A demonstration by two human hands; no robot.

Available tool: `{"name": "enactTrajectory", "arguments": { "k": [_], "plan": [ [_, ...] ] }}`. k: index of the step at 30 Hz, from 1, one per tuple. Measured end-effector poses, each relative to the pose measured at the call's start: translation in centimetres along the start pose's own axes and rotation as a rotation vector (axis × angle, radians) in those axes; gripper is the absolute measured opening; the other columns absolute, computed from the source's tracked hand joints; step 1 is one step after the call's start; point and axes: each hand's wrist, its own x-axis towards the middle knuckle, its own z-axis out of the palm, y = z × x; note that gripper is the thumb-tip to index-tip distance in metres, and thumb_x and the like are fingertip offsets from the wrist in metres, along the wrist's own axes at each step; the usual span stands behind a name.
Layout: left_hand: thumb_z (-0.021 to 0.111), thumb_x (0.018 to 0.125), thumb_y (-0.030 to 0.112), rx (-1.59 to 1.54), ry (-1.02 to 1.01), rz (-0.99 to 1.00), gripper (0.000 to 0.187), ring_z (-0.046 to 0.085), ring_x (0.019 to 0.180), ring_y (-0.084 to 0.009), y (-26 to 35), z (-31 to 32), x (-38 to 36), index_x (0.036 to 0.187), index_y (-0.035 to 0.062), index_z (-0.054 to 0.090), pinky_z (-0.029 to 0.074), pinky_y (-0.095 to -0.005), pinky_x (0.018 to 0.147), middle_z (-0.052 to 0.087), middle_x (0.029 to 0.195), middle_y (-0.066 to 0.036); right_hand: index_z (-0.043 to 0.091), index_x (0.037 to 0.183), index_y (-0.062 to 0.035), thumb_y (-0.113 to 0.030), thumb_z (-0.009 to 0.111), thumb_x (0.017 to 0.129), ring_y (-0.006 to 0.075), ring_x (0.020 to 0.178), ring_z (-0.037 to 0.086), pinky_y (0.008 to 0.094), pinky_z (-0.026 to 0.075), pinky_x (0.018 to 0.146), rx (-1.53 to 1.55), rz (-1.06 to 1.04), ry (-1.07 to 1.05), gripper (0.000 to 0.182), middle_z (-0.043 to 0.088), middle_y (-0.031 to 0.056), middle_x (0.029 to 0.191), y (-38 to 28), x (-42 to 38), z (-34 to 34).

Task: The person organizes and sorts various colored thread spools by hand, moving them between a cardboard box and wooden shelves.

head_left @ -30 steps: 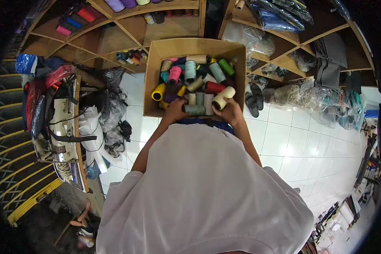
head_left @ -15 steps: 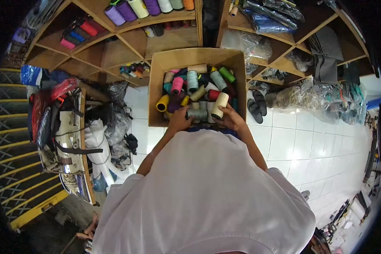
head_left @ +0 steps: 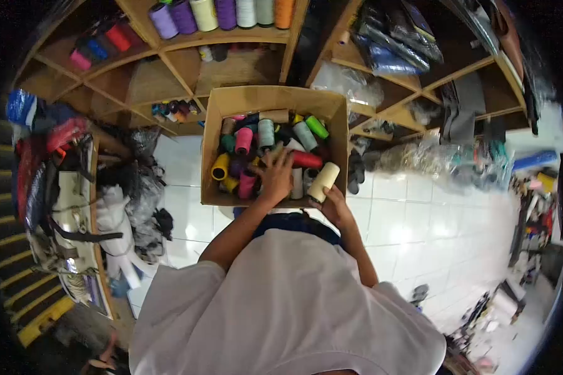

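A cardboard box [head_left: 210, 140] full of thread spools stands right in front of me. My left hand [head_left: 276, 178] reaches into it with fingers spread over the spools, close to a red spool [head_left: 307, 159] and a pink spool [head_left: 247, 184]; part of what lies beneath is hidden. At the box's near right corner, my right hand [head_left: 336, 207] is closed round the lower end of a cream thread spool [head_left: 324, 180], which tilts up to the right. Farther in the box lie a green spool [head_left: 317, 127], a yellow spool [head_left: 220, 167] and several others.
Wooden shelves [head_left: 231, 70] behind the box hold a row of large spools [head_left: 225, 14] and plastic-wrapped packs [head_left: 391, 50]. Dark sandals [head_left: 355, 170] lie right of the box on white floor tiles [head_left: 394, 209]. A cluttered bench [head_left: 75, 206] stands at left.
My left hand has left the grey spool at the near side and moved deeper over the pile, fingers spreading. My right hand still holds the cream spool. The camera view has shifted.
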Motion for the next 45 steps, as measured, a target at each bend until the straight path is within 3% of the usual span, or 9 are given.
{"name": "enactTrajectory", "arguments": {
  "k": [3, 8, 15, 19, 26, 29, 32, 38, 45],
  "plan": [
    [0.071, 0.071, 0.016, 0.096, -0.052, 0.096, 0.075, 0.028, 0.133, -0.0453, 1.3, 0.9, 1.7, 0.140, 0.0143, 0.041, 0.016, -0.0824, 0.092, 0.037, 0.142, -0.010, 0.038, 0.136, -0.0067, -0.021, 0.059, 0.095, 0.0270, 0.121, 0.051, 0.0531, 0.044, 0.101, -0.051, 0.038, 0.031, 0.048, 0.050, 0.0106, 0.130, 0.2, 0.6, 0.6],
    [0.066, 0.076, 0.013, 0.161, 0.028, 0.006, 0.047, 0.043, 0.116, -0.0316, 0.8, 3.2, 2.8, 0.122, 0.0102, 0.056, 0.030, -0.0664, 0.094, 0.047, 0.119, -0.011, 0.041, 0.134, -0.0118, -0.025, 0.060, 0.094, 0.0250, 0.119, 0.052, 0.0507, 0.045, 0.100, -0.084, 0.064, 0.072, 0.047, 0.051, 0.0091, 0.129, -0.2, 0.3, 1.2],
    [0.067, 0.077, 0.007, -0.008, 0.035, -0.172, 0.045, 0.054, 0.105, -0.0356, -3.1, 2.8, 2.8, 0.120, 0.0087, 0.055, 0.044, -0.0503, 0.090, 0.058, 0.107, -0.012, 0.042, 0.132, -0.0133, -0.028, 0.063, 0.092, 0.0240, 0.119, 0.051, 0.0504, 0.040, 0.104, -0.068, 0.136, 0.042, 0.048, 0.051, 0.0056, 0.128, -0.3, 1.3, 0.2],
    [0.071, 0.076, 0.007, -0.430, -0.020, -0.106, 0.063, 0.061, 0.104, -0.0368, -5.9, 0.2, 0.6, 0.131, 0.0078, 0.040, 0.049, -0.0442, 0.084, 0.058, 0.120, -0.020, 0.040, 0.135, -0.0149, -0.022, 0.062, 0.092, 0.0265, 0.122, 0.049, 0.0514, 0.041, 0.104, -0.008, 0.172, 0.071, 0.048, 0.050, 0.0079, 0.129, -0.5, 1.8, 0.5],
    [0.077, 0.077, 0.013, -1.648, -0.040, -0.336, 0.060, 0.053, 0.110, -0.0173, -6.0, -7.0, -4.9, 0.127, 0.0056, 0.043, 0.046, -0.0369, 0.092, 0.054, 0.122, -0.009, 0.038, 0.140, -0.0097, -0.008, 0.066, 0.089, 0.0239, 0.116, 0.055, 0.0387, 0.048, 0.096, -0.526, 0.082, -0.043, 0.058, 0.053, 0.0094, 0.129, -2.4, 3.5, 5.1],
    [0.079, 0.075, 0.012, -1.388, 0.146, -0.437, 0.052, 0.055, 0.106, -0.0184, -6.4, -8.7, -6.9, 0.117, 0.0059, 0.049, 0.046, -0.0363, 0.089, 0.055, 0.113, -0.009, 0.049, 0.128, -0.0027, -0.005, 0.074, 0.082, 0.0182, 0.109, 0.056, 0.0329, 0.049, 0.089, -0.881, -0.169, -0.156, 0.052, 0.060, 0.0074, 0.117, -4.6, 8.6, 7.5],
    [0.082, 0.069, 0.010, -0.571, 0.549, -0.174, 0.041, 0.055, 0.095, -0.0306, -7.4, -11.3, -6.5, 0.096, 0.0067, 0.052, 0.045, -0.0382, 0.083, 0.051, 0.096, -0.011, 0.052, 0.120, -0.0005, -0.002, 0.073, 0.081, 0.0185, 0.097, 0.062, 0.0327, 0.052, 0.082, -1.028, -0.455, -0.196, 0.045, 0.063, 0.0099, 0.110, -6.5, 14.3, 13.3],
    [0.082, 0.055, 0.008, -0.365, 0.564, -0.336, 0.051, 0.056, 0.101, -0.0335, -8.3, -8.5, -6.9, 0.099, 0.0095, 0.057, 0.047, -0.0438, 0.083, 0.053, 0.110, -0.011, 0.051, 0.111, -0.0018, -0.011, 0.080, 0.073, 0.0311, 0.094, 0.067, 0.0370, 0.053, 0.074, -1.455, -0.956, -0.226, 0.048, 0.065, 0.0193, 0.100, -9.5, 27.8, 22.0],
    [0.080, 0.063, 0.012, -0.294, 0.594, -0.621, 0.039, 0.055, 0.099, -0.0327, -8.1, -8.6, -5.7, 0.096, 0.0108, 0.058, 0.047, -0.0430, 0.082, 0.055, 0.107, -0.010, 0.050, 0.120, 0.0015, -0.016, 0.082, 0.070, 0.0319, 0.104, 0.064, 0.0396, 0.050, 0.089, -1.675, -0.864, -0.168, 0.061, 0.065, 0.0215, 0.108, -9.4, 42.0, 20.8]
  ]
}}
